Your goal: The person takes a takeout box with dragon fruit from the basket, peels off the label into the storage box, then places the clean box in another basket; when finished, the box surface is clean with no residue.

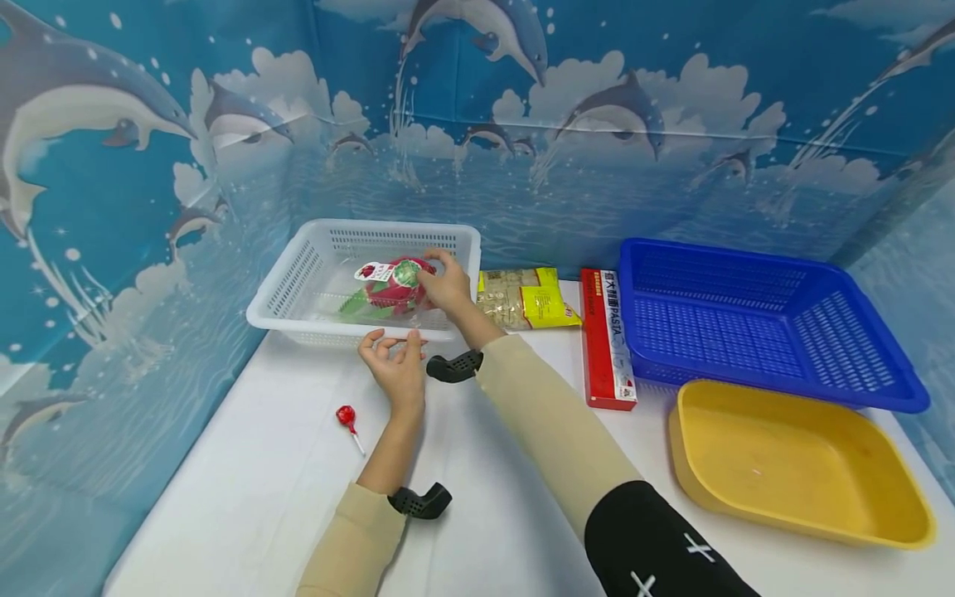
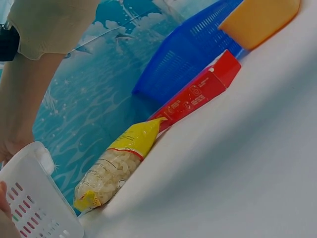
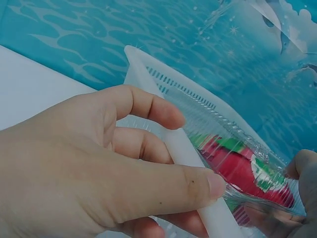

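Observation:
A white plastic basket (image 1: 298, 322) stands at the back left of the table. In it lies a clear plastic package with a red and green dragon fruit (image 1: 393, 286) and a white label. My right hand (image 1: 450, 288) reaches over the basket's right end and grips the package by its right side; part of that hand shows in the right wrist view. At the front rim my left hand (image 1: 395, 369) holds the edge between thumb and fingers, seen large in the right wrist view (image 3: 109, 163). The basket wall (image 2: 39, 198) fills the left wrist view's lower left corner.
Right of the basket lie a yellow and clear bag of pasta (image 1: 525, 300) and a red pasta box (image 1: 603, 340). Beyond stand a blue basket (image 1: 716, 307) and a yellow basin (image 1: 798, 464). A red lollipop (image 1: 346, 416) lies left of my left forearm.

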Available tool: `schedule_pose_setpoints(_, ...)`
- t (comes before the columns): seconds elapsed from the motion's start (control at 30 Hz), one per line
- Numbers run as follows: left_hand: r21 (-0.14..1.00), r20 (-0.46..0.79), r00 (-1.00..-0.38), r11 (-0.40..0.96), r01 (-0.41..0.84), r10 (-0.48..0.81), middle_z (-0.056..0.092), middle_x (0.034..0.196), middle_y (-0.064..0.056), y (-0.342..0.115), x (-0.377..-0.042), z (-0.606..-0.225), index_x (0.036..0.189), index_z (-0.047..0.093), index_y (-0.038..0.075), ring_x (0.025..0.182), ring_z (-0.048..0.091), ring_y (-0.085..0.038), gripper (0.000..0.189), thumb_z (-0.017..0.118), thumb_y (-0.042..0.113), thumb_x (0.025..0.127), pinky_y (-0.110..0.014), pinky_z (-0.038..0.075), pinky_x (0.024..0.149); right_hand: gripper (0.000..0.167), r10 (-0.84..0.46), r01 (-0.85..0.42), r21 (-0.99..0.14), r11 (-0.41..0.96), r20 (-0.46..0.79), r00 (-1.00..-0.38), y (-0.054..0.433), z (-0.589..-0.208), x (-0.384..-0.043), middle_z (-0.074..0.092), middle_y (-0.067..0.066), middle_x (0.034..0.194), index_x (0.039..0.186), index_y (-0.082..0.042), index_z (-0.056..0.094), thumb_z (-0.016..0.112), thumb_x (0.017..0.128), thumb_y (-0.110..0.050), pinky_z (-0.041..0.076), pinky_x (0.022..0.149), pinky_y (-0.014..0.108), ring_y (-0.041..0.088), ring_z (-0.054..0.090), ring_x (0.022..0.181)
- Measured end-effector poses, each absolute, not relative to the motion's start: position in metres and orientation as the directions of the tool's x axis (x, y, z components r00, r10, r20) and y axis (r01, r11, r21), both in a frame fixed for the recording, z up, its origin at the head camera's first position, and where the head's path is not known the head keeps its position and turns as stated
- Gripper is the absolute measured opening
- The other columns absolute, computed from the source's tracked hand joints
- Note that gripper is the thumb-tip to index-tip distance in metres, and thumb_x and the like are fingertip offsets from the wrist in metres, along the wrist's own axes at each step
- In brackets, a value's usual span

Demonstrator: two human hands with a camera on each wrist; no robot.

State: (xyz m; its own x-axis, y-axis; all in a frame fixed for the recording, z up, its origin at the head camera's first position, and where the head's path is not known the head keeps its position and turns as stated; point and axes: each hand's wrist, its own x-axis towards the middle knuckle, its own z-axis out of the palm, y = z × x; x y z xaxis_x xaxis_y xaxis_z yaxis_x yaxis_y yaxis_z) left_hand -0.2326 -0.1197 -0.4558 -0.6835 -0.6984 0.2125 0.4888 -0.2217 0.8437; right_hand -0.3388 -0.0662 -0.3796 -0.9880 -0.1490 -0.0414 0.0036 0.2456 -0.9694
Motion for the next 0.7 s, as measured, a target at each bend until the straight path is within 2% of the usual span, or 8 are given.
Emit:
schedule_pose_setpoints(0.17, 0.831, 0.213, -0.687, -0.24, 0.501, -0.695, 0.047, 0.089, -0.008, -0.119, -0.233, -0.456, 0.118, 0.034, 0.005, 0.064, 0.064, -0.021, 0.045, 0.067, -0.006, 0.087, -0.021, 0.051, 0.055, 0.031, -0.144, -0.022, -0.975, 0.219, -0.01, -0.989, -0.063, -0.378, -0.341, 0.057, 0.005, 0.063, 0.127, -0.02, 0.058, 0.059, 0.096, -0.02, 0.058, 0.06, 0.037, 0.01, 0.047, 0.042)
schedule_pose_setpoints(0.3, 0.82, 0.217, -0.685, -0.25, 0.515, -0.696, 0.047, 0.088, -0.007, -0.119, -0.233, -0.455, 0.117, 0.034, 0.004, 0.063, 0.063, -0.017, 0.046, 0.067, -0.007, 0.087, -0.019, 0.05, 0.054, 0.028, -0.157, -0.059, -0.989, 0.139, 0.037, -0.987, -0.057, -0.377, -0.341, 0.046, 0.0, 0.052, 0.124, -0.019, 0.059, 0.06, 0.096, -0.019, 0.057, 0.056, 0.034, 0.009, 0.046, 0.041)
schedule_pose_setpoints(0.7, 0.819, 0.223, -0.68, -0.243, 0.519, -0.699, 0.048, 0.087, -0.008, -0.12, -0.234, -0.457, 0.117, 0.035, 0.005, 0.061, 0.064, -0.016, 0.045, 0.067, -0.007, 0.087, -0.02, 0.051, 0.054, 0.031, -0.201, -0.098, -0.995, 0.013, 0.094, -0.975, -0.031, -0.36, -0.337, 0.052, 0.005, 0.063, 0.124, -0.017, 0.06, 0.058, 0.094, -0.013, 0.056, 0.053, 0.03, 0.013, 0.054, 0.05)
